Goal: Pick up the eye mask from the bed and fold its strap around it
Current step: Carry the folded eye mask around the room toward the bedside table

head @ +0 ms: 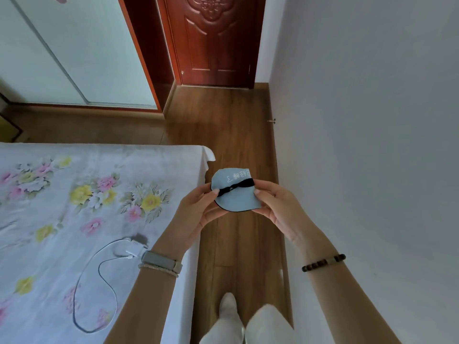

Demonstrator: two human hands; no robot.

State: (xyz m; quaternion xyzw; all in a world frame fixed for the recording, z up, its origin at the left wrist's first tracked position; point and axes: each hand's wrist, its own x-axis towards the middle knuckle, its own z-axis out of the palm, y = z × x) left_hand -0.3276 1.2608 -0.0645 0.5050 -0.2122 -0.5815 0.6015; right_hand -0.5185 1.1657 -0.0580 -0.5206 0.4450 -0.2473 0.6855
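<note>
Pale blue, black-edged fabric eye mask [234, 192], doubled over and lifted off the floral-sheeted bed [74, 194] at 9 o'clock, pinched from 9 by left hand [198, 209] and 3 by right hand [275, 204], pinning twisted black strap [236, 186] taut (apparently against unwinding).

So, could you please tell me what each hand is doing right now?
Left hand: closed on the eye mask.
Right hand: closed on the eye mask.

White print on eye mask [236, 194], upside down, possibly Chinese characters; too blurred to read.
</note>
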